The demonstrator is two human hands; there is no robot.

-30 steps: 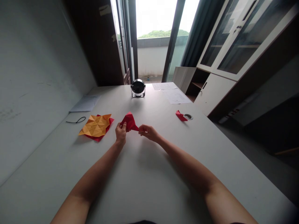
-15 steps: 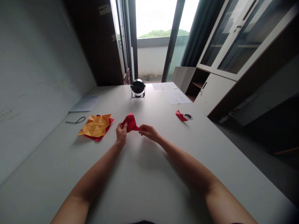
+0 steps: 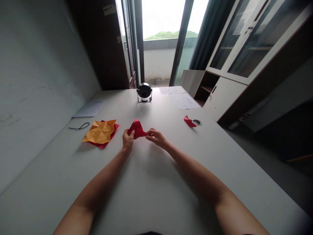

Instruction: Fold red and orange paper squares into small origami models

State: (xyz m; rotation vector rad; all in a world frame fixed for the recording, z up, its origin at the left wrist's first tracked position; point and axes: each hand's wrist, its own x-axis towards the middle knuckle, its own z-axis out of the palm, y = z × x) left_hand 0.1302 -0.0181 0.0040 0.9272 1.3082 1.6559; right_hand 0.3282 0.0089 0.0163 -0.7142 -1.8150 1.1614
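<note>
A partly folded piece of red paper [image 3: 138, 128] is held above the middle of the table. My left hand [image 3: 128, 138] grips its left side, thumb on top and fingers underneath. At its right-hand tip, my right hand [image 3: 156, 136] pinches the narrow corner between thumb and fingers. To the left lies a creased orange paper sheet [image 3: 99, 131] on top of a red paper sheet [image 3: 102, 146]. Over on the right sits a small folded red paper piece [image 3: 189, 121], touching or close beside a roll of tape [image 3: 197, 122].
A round black-and-silver device [image 3: 144, 92] stands at the far edge of the white table [image 3: 151, 195]. Printed papers [image 3: 184, 101] lie at the back right, another sheet [image 3: 89, 108] at the back left. A black cable tie [image 3: 79, 126] rests near the left wall.
The red paper's right-hand tip has shifted slightly and bends a little differently. Both hands have moved a touch to the right, still on the paper.
</note>
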